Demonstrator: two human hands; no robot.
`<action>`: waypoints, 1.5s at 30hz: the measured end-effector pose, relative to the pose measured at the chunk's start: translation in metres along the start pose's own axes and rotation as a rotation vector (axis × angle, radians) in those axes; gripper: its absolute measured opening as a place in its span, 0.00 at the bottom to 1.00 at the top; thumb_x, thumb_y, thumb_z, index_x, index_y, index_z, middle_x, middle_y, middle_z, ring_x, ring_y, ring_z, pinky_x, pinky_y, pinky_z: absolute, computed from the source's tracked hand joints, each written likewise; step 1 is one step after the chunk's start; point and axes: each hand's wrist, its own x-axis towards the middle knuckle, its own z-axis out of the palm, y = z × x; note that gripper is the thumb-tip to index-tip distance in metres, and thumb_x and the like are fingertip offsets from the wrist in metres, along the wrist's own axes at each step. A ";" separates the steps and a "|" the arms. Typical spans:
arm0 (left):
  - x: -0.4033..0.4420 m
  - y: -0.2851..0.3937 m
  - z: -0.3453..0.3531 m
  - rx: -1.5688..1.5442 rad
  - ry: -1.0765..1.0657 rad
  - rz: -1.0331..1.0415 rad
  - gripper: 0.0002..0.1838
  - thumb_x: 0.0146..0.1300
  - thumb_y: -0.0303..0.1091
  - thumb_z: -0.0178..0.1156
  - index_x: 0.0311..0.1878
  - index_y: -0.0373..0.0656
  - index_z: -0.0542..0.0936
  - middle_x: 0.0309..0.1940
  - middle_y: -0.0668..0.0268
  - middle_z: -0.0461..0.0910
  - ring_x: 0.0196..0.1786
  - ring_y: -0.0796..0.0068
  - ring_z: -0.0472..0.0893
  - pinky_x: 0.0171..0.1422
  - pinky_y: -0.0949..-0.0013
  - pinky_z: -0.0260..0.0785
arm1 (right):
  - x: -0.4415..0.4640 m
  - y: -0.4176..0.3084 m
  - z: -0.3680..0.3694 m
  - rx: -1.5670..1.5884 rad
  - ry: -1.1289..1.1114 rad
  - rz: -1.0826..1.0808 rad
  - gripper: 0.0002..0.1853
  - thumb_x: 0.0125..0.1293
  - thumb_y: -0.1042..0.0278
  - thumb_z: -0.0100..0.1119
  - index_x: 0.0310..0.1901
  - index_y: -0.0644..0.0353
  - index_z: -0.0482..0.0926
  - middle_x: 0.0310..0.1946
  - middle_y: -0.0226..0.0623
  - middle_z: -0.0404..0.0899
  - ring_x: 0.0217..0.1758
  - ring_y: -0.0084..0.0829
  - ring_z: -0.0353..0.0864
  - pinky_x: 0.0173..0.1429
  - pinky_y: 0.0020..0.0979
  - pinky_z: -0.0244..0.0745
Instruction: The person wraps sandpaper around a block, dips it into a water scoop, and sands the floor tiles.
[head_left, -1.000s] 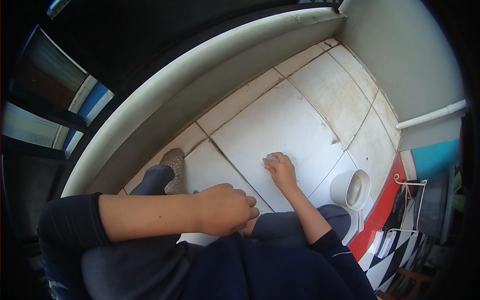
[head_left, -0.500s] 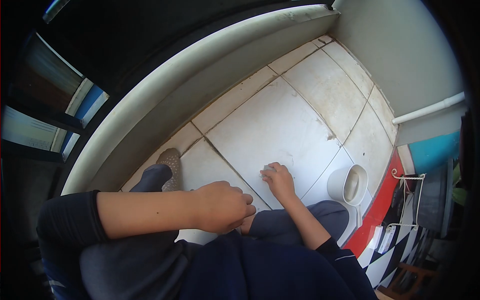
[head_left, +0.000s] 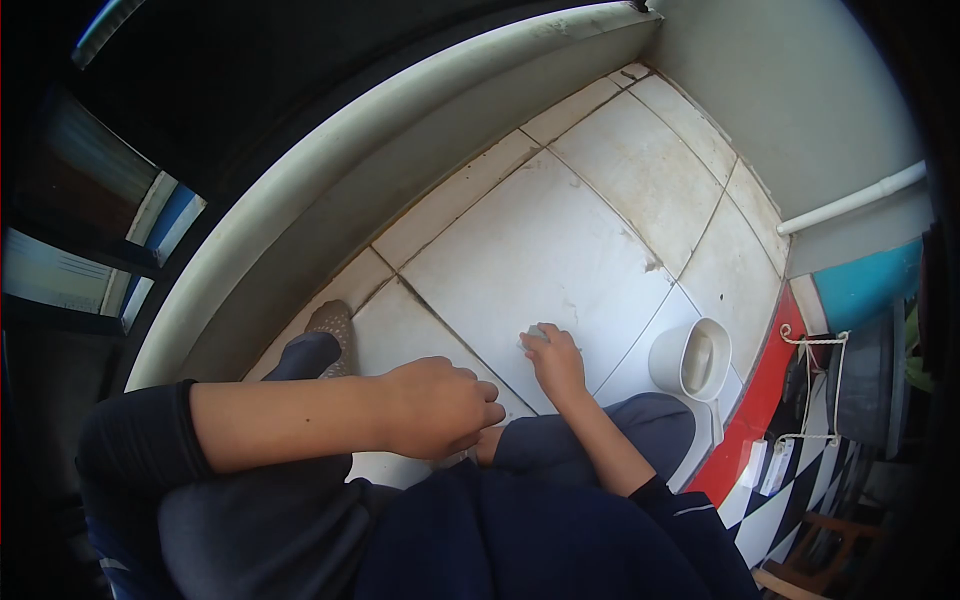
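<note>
Closer to the person's body than a second ago, a small grey pad (head_left: 537, 334) sits on the large floor tile (head_left: 500, 255), toward its near corner, pinched between the right hand's (head_left: 556, 366) thumb and fingers. To its right, a white handled pot (head_left: 672, 362) stands near the floor's red right edge (head_left: 738, 455). The left hand (head_left: 440, 408) is curled; whether it grips anything, I cannot tell.
</note>
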 end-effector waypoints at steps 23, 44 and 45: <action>0.012 0.005 0.000 0.044 -0.025 0.043 0.11 0.63 0.40 0.57 0.39 0.42 0.77 0.34 0.63 0.77 0.40 0.62 0.80 0.42 0.59 0.73 | 0.044 0.049 -0.024 -0.104 0.040 0.253 0.19 0.49 0.71 0.70 0.42 0.58 0.72 0.35 0.43 0.77 0.37 0.47 0.80 0.36 0.43 0.76; 0.004 0.000 -0.003 0.028 -0.053 -0.036 0.10 0.59 0.36 0.56 0.42 0.44 0.79 0.37 0.62 0.78 0.41 0.62 0.80 0.45 0.59 0.73 | 0.016 0.041 -0.026 -0.075 -0.113 -0.057 0.14 0.47 0.74 0.68 0.38 0.56 0.78 0.40 0.37 0.79 0.39 0.41 0.79 0.41 0.37 0.78; 0.004 0.000 -0.003 0.025 -0.062 -0.032 0.10 0.59 0.37 0.56 0.41 0.44 0.79 0.37 0.62 0.78 0.42 0.62 0.80 0.45 0.59 0.73 | 0.003 0.033 -0.022 -0.066 -0.161 -0.128 0.14 0.47 0.73 0.68 0.38 0.56 0.78 0.40 0.36 0.79 0.39 0.41 0.79 0.41 0.37 0.78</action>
